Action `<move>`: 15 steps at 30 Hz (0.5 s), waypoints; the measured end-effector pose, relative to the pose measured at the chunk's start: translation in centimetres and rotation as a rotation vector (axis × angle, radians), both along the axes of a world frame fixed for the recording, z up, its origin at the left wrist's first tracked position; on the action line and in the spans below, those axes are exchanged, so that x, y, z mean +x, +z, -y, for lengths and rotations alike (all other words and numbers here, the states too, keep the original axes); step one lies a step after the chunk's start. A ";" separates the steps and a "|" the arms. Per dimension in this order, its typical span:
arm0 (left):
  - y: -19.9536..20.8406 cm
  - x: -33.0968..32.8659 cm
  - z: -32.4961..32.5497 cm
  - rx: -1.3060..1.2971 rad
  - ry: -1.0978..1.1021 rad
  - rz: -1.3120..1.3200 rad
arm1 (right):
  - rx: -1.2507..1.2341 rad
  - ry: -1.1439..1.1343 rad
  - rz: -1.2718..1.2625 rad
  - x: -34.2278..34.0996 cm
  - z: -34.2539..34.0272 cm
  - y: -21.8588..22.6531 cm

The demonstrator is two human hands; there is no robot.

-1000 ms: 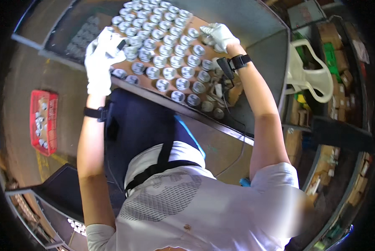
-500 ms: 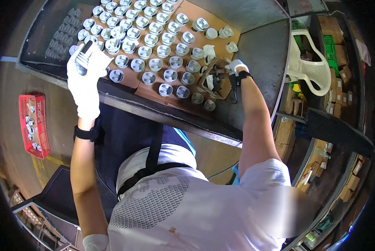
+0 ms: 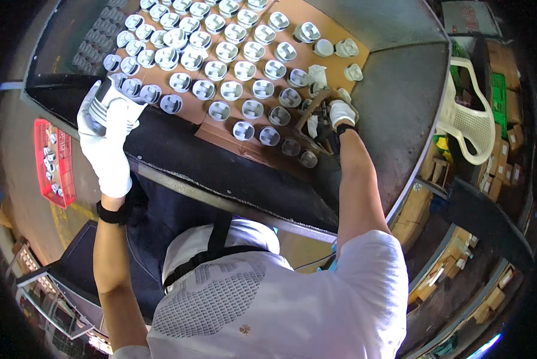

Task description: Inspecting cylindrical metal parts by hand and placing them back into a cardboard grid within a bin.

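My left hand (image 3: 108,143), in a white glove, is raised at the left front edge of the bench and closed around a grey metal piston (image 3: 99,111) with grooves round its side. Its fingers partly cover the piston. My right hand (image 3: 342,112), also gloved, reaches into a small open cardboard box (image 3: 312,109) on the right of the bench. Dark tools and a pale piece show inside the box; my right fingertips are hidden there. Between the hands stand rows of grey pistons (image 3: 231,91) on cardboard sheets (image 3: 205,133).
A raised metal wall (image 3: 400,78) bounds the bench on the right. A red crate (image 3: 71,173) holding several metal parts stands on the floor at left. Beyond the bench at right are a cream plastic chair (image 3: 476,122) and shelves with cardboard boxes (image 3: 494,179).
My left hand has come down and slightly left with the piston, which is tilted differently. My right hand has moved deeper over the cardboard box. The whole view has shifted a little.
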State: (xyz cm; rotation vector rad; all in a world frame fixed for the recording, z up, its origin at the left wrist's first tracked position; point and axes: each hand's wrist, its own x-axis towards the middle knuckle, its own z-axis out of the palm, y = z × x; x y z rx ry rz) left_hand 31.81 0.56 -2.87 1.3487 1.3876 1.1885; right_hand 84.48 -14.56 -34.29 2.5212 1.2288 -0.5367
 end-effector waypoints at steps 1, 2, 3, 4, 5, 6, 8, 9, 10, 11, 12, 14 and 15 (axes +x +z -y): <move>-0.3 -0.2 -0.1 0.026 -0.007 -0.021 | 0.062 -0.017 -0.002 -0.4 0.1 -0.7; -0.9 -0.6 -0.2 0.052 -0.014 -0.042 | -0.033 0.122 0.050 -0.2 -0.2 -1.1; -1.1 -0.6 -0.2 0.073 -0.024 -0.066 | -0.004 0.057 0.062 -0.5 0.0 -1.3; -1.1 -0.4 -0.2 0.069 -0.018 -0.046 | -0.013 0.070 0.069 -0.6 -0.2 -1.6; -0.9 -0.3 -0.2 0.066 -0.021 -0.059 | -0.022 0.083 0.077 -0.7 -0.4 -1.8; -0.8 -0.1 -0.1 0.061 -0.029 -0.068 | -0.035 0.074 0.083 -1.0 -0.8 -1.3; -0.8 -0.3 0.0 0.044 -0.035 -0.078 | -0.082 0.143 0.104 -1.3 -1.0 -1.8; -0.9 -0.5 -0.2 0.040 -0.034 -0.073 | -0.100 0.176 0.121 -1.2 -1.3 -2.0; -1.0 -0.6 -0.3 0.035 -0.033 -0.068 | -0.078 0.163 0.135 -1.3 -1.4 -2.2; -0.9 -0.6 -0.3 0.012 -0.032 -0.033 | -0.088 0.143 0.143 -1.5 -1.4 -2.4; -0.6 -0.5 -0.2 -0.009 -0.026 0.003 | -0.095 0.128 0.152 -1.7 -1.8 -2.6; -0.4 -0.4 -0.2 -0.019 -0.025 0.029 | -0.116 0.137 0.167 -2.1 -2.2 -2.9; -0.4 -0.3 -0.2 -0.006 -0.031 0.024 | -0.127 0.159 0.178 -2.0 -2.0 -3.2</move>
